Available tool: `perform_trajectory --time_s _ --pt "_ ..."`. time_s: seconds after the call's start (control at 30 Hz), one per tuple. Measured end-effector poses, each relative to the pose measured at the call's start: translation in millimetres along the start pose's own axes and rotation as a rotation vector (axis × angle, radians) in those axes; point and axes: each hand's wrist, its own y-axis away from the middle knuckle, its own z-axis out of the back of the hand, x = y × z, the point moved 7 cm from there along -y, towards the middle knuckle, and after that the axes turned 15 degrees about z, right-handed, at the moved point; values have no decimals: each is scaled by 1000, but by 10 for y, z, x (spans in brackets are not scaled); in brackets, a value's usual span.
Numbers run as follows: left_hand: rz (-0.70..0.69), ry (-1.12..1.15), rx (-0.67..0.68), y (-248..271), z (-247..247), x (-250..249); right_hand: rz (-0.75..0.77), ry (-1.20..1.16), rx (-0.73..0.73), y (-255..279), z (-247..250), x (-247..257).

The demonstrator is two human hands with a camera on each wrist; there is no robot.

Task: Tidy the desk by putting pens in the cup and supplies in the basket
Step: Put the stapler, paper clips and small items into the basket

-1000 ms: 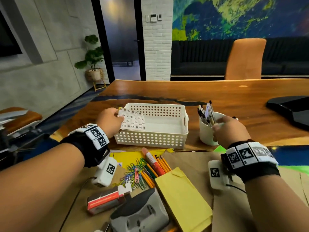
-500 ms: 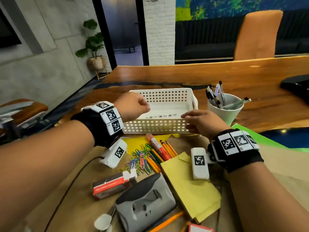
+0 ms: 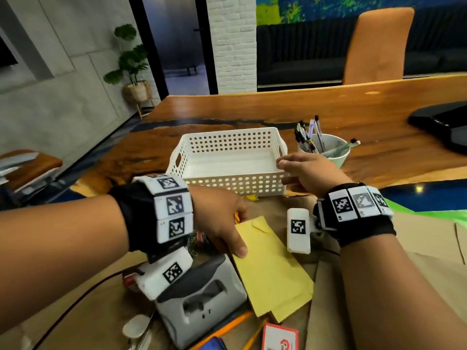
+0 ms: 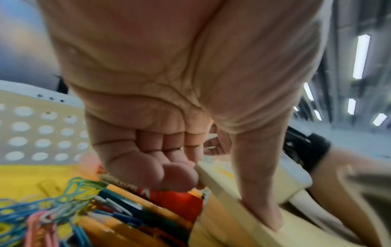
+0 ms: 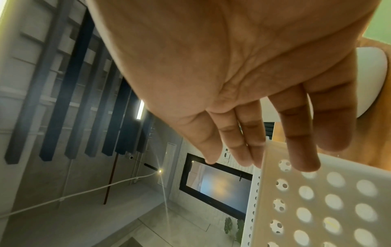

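The white perforated basket [image 3: 227, 160] [image 5: 317, 200] stands mid-desk, with the white cup [image 3: 337, 156] of pens [image 3: 307, 140] to its right. My left hand [image 3: 237, 233] [image 4: 222, 192] is down in front of the basket on the yellow envelope [image 3: 273, 271] [image 4: 232, 217]. Its thumb lies on top and its curled fingers [image 4: 180, 175] sit at the envelope's left edge, pinching it. My right hand [image 3: 284, 170] [image 5: 264, 158] is at the basket's right front corner, fingers straight, holding nothing.
Coloured paper clips [image 4: 52, 208], an orange marker [image 4: 175, 198] and pencils lie left of the envelope. A grey hole punch [image 3: 202, 299], a red staple box [image 3: 130, 279], pencils [image 3: 222, 329] and a red-edged card [image 3: 280, 339] crowd the near edge. A black object [image 3: 442, 125] sits far right.
My left hand came away from the basket, without the sticker sheet, and dropped onto the yellow envelope. My right hand left the cup and moved to the basket's right front corner.
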Motion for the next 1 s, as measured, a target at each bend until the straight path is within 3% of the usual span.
perform_trajectory --time_s 0.17,0.27,0.33,0.5,0.67,0.77,0.9,0.93,1.0 --pt "-55 697 178 114 181 406 31 -10 25 -3 -18 -13" --pt "1 889 157 156 324 711 35 -7 29 -8 -21 -24" --pt "40 1076 89 144 481 879 45 -2 21 -23 -27 -20" --pt "133 1393 -317 -107 856 1151 67 35 36 -32 -64 -6" --pt "169 1537 -365 -458 797 1026 78 67 28 -44 -56 -14" --pt "166 1445 -340 -622 773 905 80 66 33 -45 -51 -22" --pt "308 488 -554 -520 959 878 69 59 39 -52 -34 -30" --pt "314 361 -558 -469 984 854 59 48 40 -58 -31 -34" --pt "261 327 -483 -364 960 731 37 29 41 -70 -20 -54"
